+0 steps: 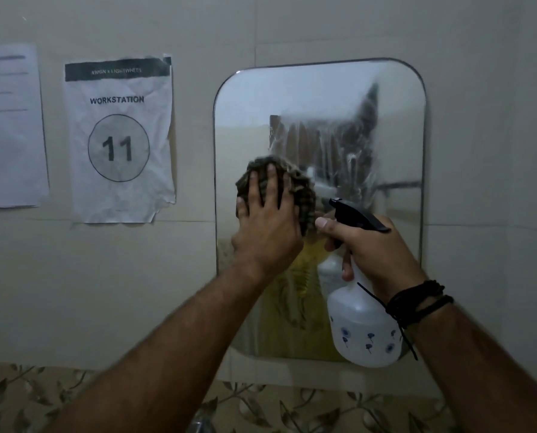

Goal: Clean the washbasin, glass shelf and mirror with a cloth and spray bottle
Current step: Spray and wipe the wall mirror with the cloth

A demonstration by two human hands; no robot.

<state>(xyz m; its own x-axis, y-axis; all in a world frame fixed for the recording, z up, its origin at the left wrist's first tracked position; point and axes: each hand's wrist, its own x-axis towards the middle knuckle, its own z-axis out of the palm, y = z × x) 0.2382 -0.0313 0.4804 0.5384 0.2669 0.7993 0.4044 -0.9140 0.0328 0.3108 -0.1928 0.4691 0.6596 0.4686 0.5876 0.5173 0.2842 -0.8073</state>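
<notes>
- Left hand (265, 226): fingers spread flat, pressing a bunched striped cloth (279, 189) against the mirror (320, 98), at its left-centre.
- Right hand (375, 251): wrapped round the neck of a white spray bottle (362, 326), held upright in front of the mirror's lower right; black nozzle faces left.
- Mirror: wet streaks and smears across the upper right.
- Wall: paper sign (118, 135) reading "WORKSTATION 11", left of the mirror.
- Right wrist: dark cord bands (417, 303).

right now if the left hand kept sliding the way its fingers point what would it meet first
The left hand presses the cloth on the mirror, its fingers pointing up. Going on, it would probably meet the streaky wet patch on the glass first, then the mirror's top edge.
</notes>
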